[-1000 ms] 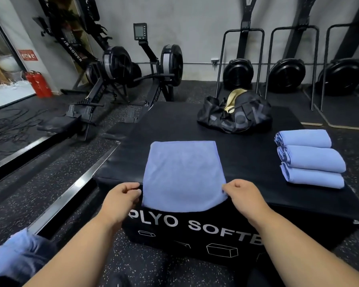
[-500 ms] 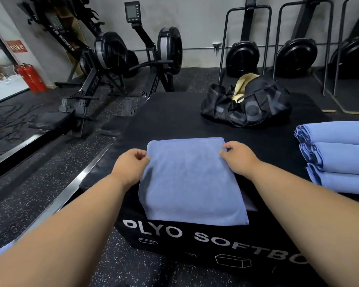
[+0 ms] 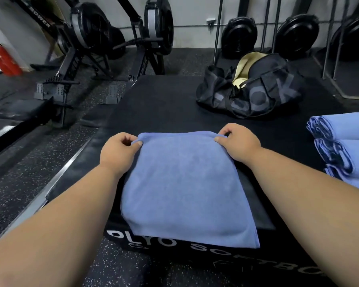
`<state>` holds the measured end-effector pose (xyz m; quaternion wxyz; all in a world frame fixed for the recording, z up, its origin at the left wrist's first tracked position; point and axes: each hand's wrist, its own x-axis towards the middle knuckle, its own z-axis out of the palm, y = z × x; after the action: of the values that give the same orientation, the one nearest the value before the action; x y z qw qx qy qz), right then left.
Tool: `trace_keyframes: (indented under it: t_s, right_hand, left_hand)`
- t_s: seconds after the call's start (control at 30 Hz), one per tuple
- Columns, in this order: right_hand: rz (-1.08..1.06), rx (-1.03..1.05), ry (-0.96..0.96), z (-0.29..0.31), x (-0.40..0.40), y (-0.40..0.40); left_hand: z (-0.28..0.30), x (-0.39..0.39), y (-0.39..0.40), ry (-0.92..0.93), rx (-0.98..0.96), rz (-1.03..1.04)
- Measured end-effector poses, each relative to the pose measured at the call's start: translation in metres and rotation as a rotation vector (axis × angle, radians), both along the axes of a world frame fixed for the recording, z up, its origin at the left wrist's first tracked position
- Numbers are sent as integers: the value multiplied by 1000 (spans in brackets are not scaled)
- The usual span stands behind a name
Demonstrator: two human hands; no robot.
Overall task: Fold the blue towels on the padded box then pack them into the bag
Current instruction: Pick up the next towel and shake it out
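Padded box (image 3: 166, 112): towel (image 3: 187, 189) lower centre, overhanging front edge; bag (image 3: 251, 94) upper right; folded towels (image 3: 344, 150) stacked far right.

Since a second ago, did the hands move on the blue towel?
Yes. Both the left hand and right hand carried the blue towel's edge from the padded box's near edge toward the bag.

We read this as a gym: rowers (image 3: 104, 36) by the wall, speckled rubber floor (image 3: 29, 162), plyo box (image 3: 164, 104), fire extinguisher (image 3: 2, 59).
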<state>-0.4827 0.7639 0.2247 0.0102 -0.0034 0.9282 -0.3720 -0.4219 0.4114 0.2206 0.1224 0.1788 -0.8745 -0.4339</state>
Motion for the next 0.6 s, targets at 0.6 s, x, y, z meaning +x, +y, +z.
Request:
trace_keyframes:
  t_s: [0.6]
  right_hand:
    - [-13, -255, 225, 2, 127, 35]
  left_hand:
    - [6, 136, 7, 141, 36, -183]
